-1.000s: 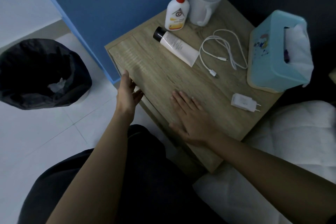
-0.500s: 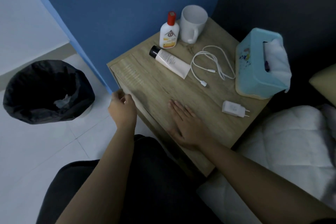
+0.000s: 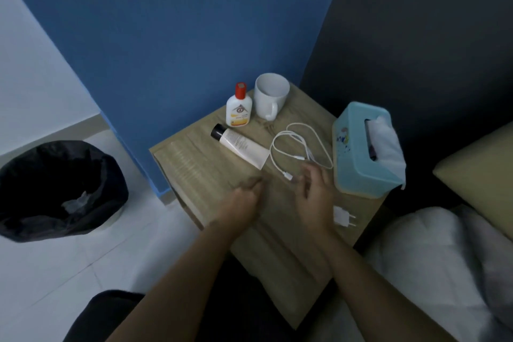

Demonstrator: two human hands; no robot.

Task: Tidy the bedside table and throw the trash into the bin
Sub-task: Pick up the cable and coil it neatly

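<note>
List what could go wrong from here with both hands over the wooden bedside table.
1. The right hand hovers by the connector end of the looped white charging cable. A pull there may drag the loops against the lying white tube with black cap and shift it.
2. The small white charger plug lies beside the right wrist, near the edge of the wooden bedside table. A careless sweep of the forearm could knock it off.

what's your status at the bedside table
Right hand open above white charging cable; left hand loosely curled, blurred. Wooden bedside table shows no obvious trash. Black-lined bin on floor, path clear.
</note>
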